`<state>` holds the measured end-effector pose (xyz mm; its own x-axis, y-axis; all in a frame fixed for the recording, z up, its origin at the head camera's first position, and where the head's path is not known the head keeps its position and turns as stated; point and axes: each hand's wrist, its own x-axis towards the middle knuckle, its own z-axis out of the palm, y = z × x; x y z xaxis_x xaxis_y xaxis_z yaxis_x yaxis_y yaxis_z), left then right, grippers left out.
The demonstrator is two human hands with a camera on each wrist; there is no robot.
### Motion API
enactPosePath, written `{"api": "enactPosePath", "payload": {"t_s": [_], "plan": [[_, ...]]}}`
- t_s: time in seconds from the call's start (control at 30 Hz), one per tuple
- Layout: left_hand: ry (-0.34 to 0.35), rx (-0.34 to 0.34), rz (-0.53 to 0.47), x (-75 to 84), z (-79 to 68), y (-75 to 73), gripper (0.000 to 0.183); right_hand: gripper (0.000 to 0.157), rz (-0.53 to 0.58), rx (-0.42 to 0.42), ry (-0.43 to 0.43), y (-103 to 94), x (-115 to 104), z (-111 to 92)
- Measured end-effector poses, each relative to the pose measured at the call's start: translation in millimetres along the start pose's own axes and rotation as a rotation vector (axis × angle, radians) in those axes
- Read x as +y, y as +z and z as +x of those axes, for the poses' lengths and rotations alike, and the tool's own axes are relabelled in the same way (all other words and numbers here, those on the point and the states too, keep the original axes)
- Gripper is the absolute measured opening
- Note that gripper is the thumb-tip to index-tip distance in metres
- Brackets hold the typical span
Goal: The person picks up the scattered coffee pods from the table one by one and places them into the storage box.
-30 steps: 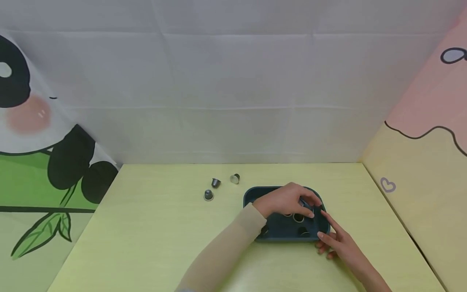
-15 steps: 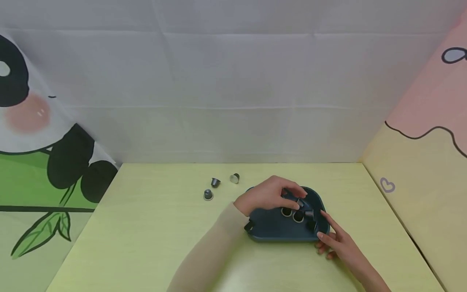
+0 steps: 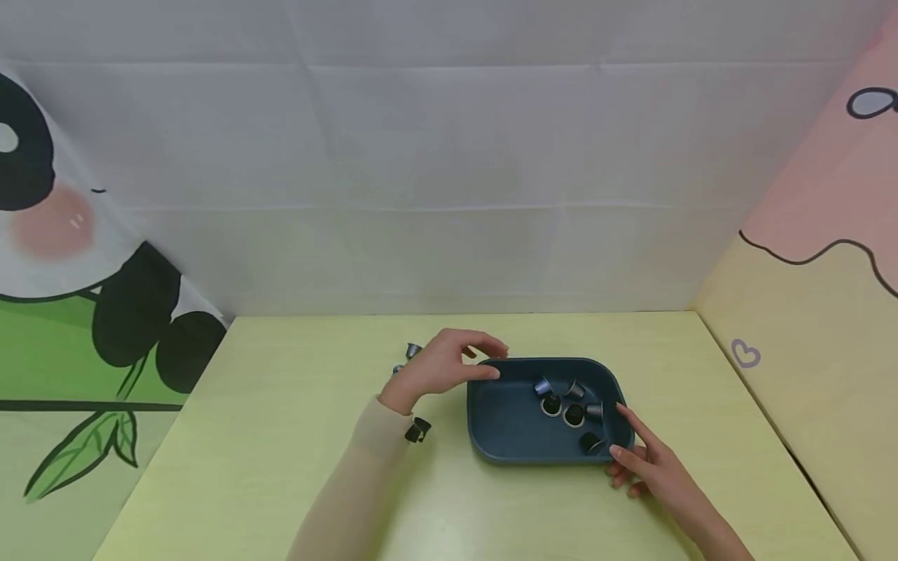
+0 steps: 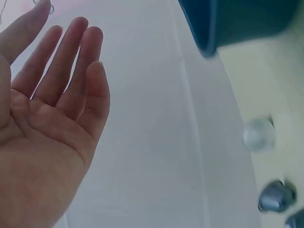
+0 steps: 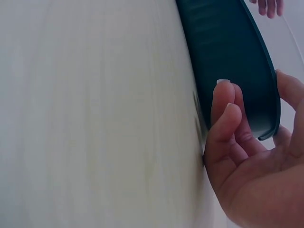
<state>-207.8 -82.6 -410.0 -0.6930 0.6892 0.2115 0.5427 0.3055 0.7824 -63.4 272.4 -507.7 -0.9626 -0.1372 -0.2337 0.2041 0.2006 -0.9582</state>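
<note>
A dark blue tray lies on the table with several coffee capsules inside, grouped towards its right half. My left hand hovers by the tray's far left corner, fingers spread and nothing in them; its bare palm shows in the left wrist view. At the tray's right end, my right hand grips the near corner, thumb and index at the rim and the other fingers curled against the outer wall, as the right wrist view shows. Beyond the left hand, loose capsules sit on the table, partly covered by it.
The pale yellow table ends at a whitish cloth backdrop. A printed panel rises along the right side, another on the left. In the left wrist view, a loose capsule and a pale-lidded one stand near the tray.
My left hand has drawn back leftwards from over the capsules in the tray to beyond its left end, now covering some loose capsules. The right hand and the tray have stayed in place.
</note>
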Motion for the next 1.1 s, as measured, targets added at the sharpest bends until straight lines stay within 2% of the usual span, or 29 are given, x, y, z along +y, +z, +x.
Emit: {"api": "enactPosePath", "payload": {"t_s": [0.1, 0.33, 0.57, 0.67, 0.83, 1.1], "plan": [[-0.042, 0.048, 0.011, -13.8, -15.0, -10.2, 0.032, 0.075, 0.003, 0.001, 0.0, -0.1, 0, 0], [-0.192, 0.179, 0.001, -51.0, -51.0, -33.3, 0.031, 0.075, -0.001, -0.008, -0.004, 0.1, -1, 0], [-0.338, 0.262, -0.007, -86.8, -79.7, -45.4, 0.029, 0.075, -0.001, -0.006, -0.005, 0.0, -1, 0], [-0.371, 0.285, 0.001, -99.3, -86.4, -45.5, 0.031, 0.075, 0.002, -0.006, -0.006, -0.6, -2, 0], [-0.394, 0.302, -0.004, -114.5, -89.6, -42.2, 0.033, 0.075, 0.0, 0.0, 0.002, -0.3, -2, 1], [-0.441, 0.278, -0.064, -125.1, -91.2, -37.2, 0.032, 0.075, -0.001, 0.004, 0.0, 0.8, 0, 1]]}}
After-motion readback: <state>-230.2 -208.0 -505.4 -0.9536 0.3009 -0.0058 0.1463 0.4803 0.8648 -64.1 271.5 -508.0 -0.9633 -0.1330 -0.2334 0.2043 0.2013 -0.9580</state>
